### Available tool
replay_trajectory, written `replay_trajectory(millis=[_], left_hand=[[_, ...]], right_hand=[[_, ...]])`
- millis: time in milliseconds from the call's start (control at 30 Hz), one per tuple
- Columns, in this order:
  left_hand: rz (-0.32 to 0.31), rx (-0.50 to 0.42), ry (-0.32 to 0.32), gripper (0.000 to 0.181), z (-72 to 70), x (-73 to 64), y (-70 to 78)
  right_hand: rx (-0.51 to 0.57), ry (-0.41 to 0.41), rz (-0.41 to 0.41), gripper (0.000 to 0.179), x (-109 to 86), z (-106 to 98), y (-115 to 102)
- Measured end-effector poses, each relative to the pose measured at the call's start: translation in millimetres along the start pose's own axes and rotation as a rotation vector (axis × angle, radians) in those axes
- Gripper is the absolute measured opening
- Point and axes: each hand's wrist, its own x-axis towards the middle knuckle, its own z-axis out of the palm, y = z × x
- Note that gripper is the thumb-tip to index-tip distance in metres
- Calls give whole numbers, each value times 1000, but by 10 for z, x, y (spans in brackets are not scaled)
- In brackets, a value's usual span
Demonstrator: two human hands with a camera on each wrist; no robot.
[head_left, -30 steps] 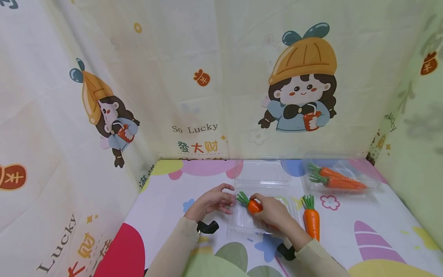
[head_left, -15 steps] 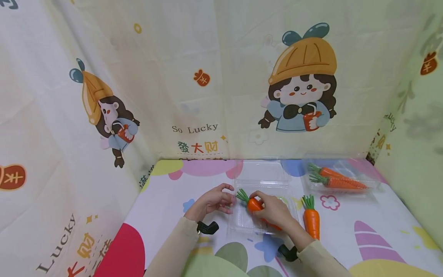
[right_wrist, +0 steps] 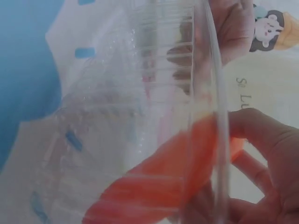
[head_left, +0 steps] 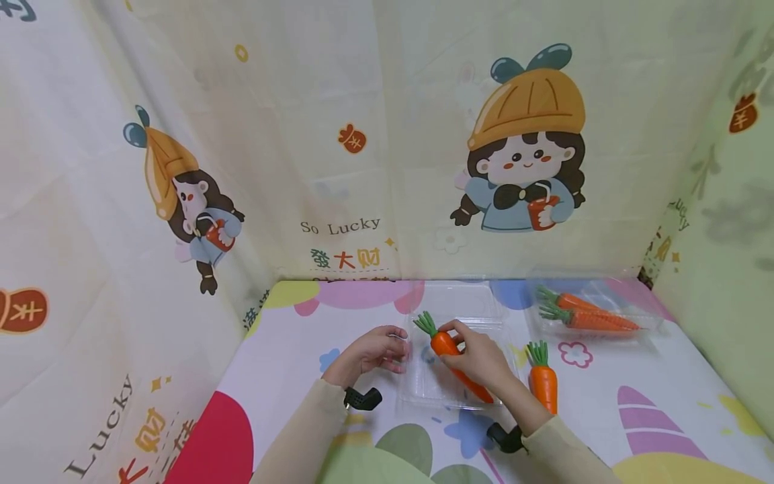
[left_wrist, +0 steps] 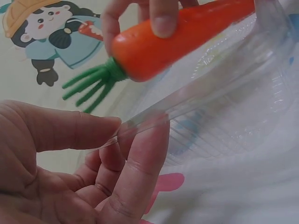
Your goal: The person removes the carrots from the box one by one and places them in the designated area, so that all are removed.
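Observation:
An orange toy carrot (head_left: 468, 384) with a green top is held at its thick end by my right hand (head_left: 484, 361). It slants over the open clear plastic box (head_left: 421, 388), green top to the far left, tip towards the near right. My left hand (head_left: 376, 351) is at the box's left side. In the left wrist view its thumb and fingers pinch the box rim (left_wrist: 187, 95). Through the clear wall in the right wrist view, the carrot (right_wrist: 145, 186) looks blurred. The box's lid (head_left: 457, 299) lies folded back behind it.
Right of the box a second carrot (head_left: 543, 386) lies on the patterned tablecloth (head_left: 605, 403). A second clear box (head_left: 650, 323) at the back right contains two carrots (head_left: 595, 320). Printed cloth walls (head_left: 417, 168) stand behind and at both sides.
My right hand has lifted the carrot slightly, and more of its body and its tip now show. My left hand stays at the box rim.

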Motion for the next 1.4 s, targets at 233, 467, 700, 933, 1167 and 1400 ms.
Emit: replay_trajectory(millis=[233,467,700,933,1167,1400], left_hand=[[-15,4,10,30,9,-7,-11],[-3,23,8,31,15,-10,-35],[6,16,6,28,24,-5,-40],[13,17,5,24,16,-7,-35],[3,18,6,21,6,-17,-16],[-5,25,11,21,-11,3,-20]], right_hand=[[145,38,-8,44,24,-58,23],[292,101,55,49,25,-158,26],[471,78,154,54,28,-252,43],[514,56,184,56,-24,-356,55],[500,51,178,59,-90,-459,112],[488,53,187,60,-169,-577,207]])
